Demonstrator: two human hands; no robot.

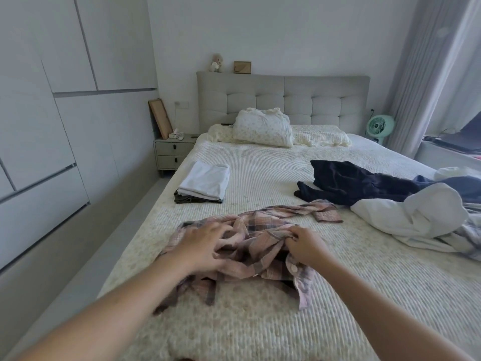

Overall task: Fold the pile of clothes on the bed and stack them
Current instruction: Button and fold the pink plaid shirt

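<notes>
A crumpled pink plaid shirt (263, 230) lies on the bed (260, 321) in front of me. My left hand (205, 246) rests on its left part with fingers spread and bent into the cloth. My right hand (305, 246) pinches a fold of the shirt near the button placket. A folded stack (205, 183), white garment on top of a dark one, sits at the bed's left side. Unfolded clothes lie at the right: a dark navy garment (351, 186) and a white garment (411, 214), with a striped piece at the far right edge.
Pillows (263, 128) lie against the padded headboard (283, 97). A nightstand (173, 152) stands left of the bed, beside white wardrobe doors (52, 126). A green fan (380, 127) and curtains are at the right.
</notes>
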